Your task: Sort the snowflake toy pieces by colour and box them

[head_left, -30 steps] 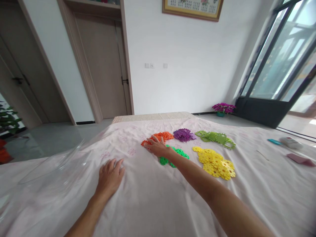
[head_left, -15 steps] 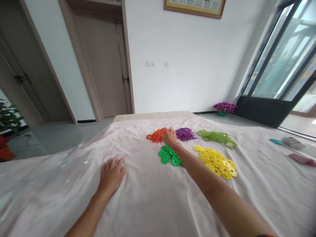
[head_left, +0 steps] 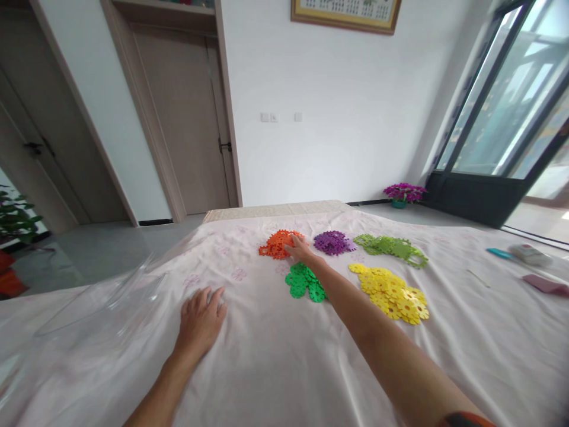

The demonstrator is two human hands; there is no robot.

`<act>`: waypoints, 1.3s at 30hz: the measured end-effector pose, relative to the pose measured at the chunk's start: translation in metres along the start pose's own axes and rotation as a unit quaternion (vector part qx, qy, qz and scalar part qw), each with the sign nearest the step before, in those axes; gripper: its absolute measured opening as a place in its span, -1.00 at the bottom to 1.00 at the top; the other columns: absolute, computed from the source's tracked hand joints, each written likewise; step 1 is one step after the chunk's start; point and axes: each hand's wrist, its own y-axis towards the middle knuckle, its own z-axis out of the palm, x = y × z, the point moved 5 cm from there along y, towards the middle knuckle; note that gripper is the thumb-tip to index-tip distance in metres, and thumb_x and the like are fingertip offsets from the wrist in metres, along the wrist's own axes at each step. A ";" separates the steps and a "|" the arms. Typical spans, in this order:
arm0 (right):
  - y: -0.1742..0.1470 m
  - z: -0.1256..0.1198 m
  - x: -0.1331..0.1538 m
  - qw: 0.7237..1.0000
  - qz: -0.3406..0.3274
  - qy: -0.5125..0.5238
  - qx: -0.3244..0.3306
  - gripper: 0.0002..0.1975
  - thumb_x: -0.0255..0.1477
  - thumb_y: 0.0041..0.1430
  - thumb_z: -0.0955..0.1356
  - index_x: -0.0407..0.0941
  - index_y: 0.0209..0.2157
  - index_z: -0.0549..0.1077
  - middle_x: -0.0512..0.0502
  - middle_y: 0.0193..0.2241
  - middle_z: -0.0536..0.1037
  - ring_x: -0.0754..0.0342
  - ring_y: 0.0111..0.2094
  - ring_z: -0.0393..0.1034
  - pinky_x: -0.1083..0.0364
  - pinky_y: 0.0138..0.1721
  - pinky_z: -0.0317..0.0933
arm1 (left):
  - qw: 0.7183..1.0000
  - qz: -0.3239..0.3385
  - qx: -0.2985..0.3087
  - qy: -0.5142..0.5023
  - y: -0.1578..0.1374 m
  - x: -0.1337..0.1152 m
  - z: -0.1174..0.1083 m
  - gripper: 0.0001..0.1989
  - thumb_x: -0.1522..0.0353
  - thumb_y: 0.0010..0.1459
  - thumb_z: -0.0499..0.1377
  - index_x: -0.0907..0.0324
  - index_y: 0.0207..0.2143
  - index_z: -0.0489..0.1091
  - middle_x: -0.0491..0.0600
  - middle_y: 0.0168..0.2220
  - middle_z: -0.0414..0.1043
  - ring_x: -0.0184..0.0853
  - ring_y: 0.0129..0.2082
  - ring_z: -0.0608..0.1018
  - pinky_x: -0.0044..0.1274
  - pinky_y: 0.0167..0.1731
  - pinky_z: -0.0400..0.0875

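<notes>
My right hand (head_left: pixel 299 248) reaches forward and rests against the right side of a pile of orange notched plastic discs (head_left: pixel 276 244). Its thumb and a finger show apart; the other fingertips are partly hidden. Beneath that wrist lie green flower-shaped discs (head_left: pixel 301 281), partly covered by the forearm. A purple pile (head_left: pixel 332 242) sits just to the right of the hand. My left hand (head_left: pixel 203 317) lies flat on the pale cloth (head_left: pixel 267 350), fingers spread, with nothing in it.
Yellow discs (head_left: pixel 393 293) and light green discs (head_left: pixel 386 246) lie to the right. A clear plastic container (head_left: pixel 106 308) stands at the left. Toward the right edge are a white object (head_left: pixel 528 255), a blue item (head_left: pixel 498 254) and a pinkish item (head_left: pixel 546 284).
My right hand has moved slightly left and down against the orange pile, which has shifted a little left and been gathered closer. My left hand has stayed put.
</notes>
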 end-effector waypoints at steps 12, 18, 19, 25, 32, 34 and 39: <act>-0.149 -0.046 -0.013 0.997 -0.015 -0.061 0.048 -0.17 0.13 0.20 0.22 0.05 0.39 0.04 -0.16 0.42 -0.07 -0.30 0.42 -0.31 -0.33 0.30 -0.22 | 1.000 0.005 -0.009 -0.007 -0.002 0.000 -0.001 -0.53 0.22 0.33 -0.06 0.06 0.23 0.30 0.15 0.25 0.25 -0.09 0.27 0.25 -0.20 0.22 0.05; -0.162 -0.033 -0.017 0.997 0.017 -0.069 0.038 -0.18 0.06 0.23 0.25 -0.05 0.39 0.05 -0.25 0.41 -0.04 -0.29 0.41 -0.25 -0.30 0.31 -0.24 | 1.000 0.003 -0.014 0.013 -0.001 0.000 -0.001 -0.53 0.22 0.32 -0.06 0.05 0.22 0.31 0.14 0.25 0.26 -0.09 0.27 0.26 -0.22 0.21 0.07; -0.157 -0.032 -0.015 0.997 0.016 -0.064 0.033 -0.21 0.03 0.24 0.25 -0.05 0.38 0.08 -0.24 0.40 0.00 -0.27 0.40 -0.22 -0.29 0.30 -0.23 | 1.000 0.004 -0.015 0.016 -0.002 0.000 -0.001 -0.53 0.21 0.32 -0.06 0.05 0.22 0.31 0.13 0.25 0.26 -0.10 0.26 0.27 -0.22 0.21 0.08; -0.155 -0.053 -0.021 0.998 0.030 -0.048 0.015 -0.29 0.01 0.30 0.19 -0.04 0.36 0.11 -0.19 0.36 0.12 -0.21 0.37 -0.10 -0.21 0.30 -0.14 | 1.000 0.014 -0.011 0.014 -0.002 0.001 -0.003 -0.52 0.20 0.31 -0.06 0.05 0.22 0.31 0.12 0.24 0.28 -0.10 0.25 0.29 -0.24 0.20 0.12; -0.235 -0.106 -0.114 0.975 0.120 -0.180 -0.057 -0.03 0.14 0.06 0.32 0.09 0.40 -0.05 -0.12 0.44 -0.16 -0.28 0.42 -0.45 -0.34 0.31 -0.34 | 1.000 0.007 -0.007 0.028 -0.002 0.000 -0.001 -0.52 0.20 0.31 -0.07 0.04 0.22 0.30 0.12 0.25 0.27 -0.10 0.26 0.27 -0.24 0.19 0.11; -0.248 -0.109 -0.141 0.968 0.168 -0.182 -0.045 -0.01 0.17 0.04 0.30 0.09 0.41 -0.05 -0.15 0.44 -0.16 -0.33 0.42 -0.43 -0.38 0.29 -0.30 | 1.000 0.005 -0.008 0.028 -0.002 0.000 0.000 -0.52 0.21 0.31 -0.07 0.05 0.22 0.30 0.12 0.25 0.27 -0.10 0.26 0.27 -0.23 0.19 0.11; -0.238 -0.098 -0.167 0.964 0.212 -0.158 -0.027 -0.06 0.20 0.10 0.23 0.05 0.40 0.01 -0.19 0.42 -0.07 -0.33 0.41 -0.29 -0.34 0.28 -0.22 | 1.000 0.007 -0.012 0.027 -0.002 0.001 0.001 -0.52 0.20 0.32 -0.08 0.05 0.22 0.30 0.13 0.25 0.27 -0.09 0.25 0.29 -0.24 0.18 0.13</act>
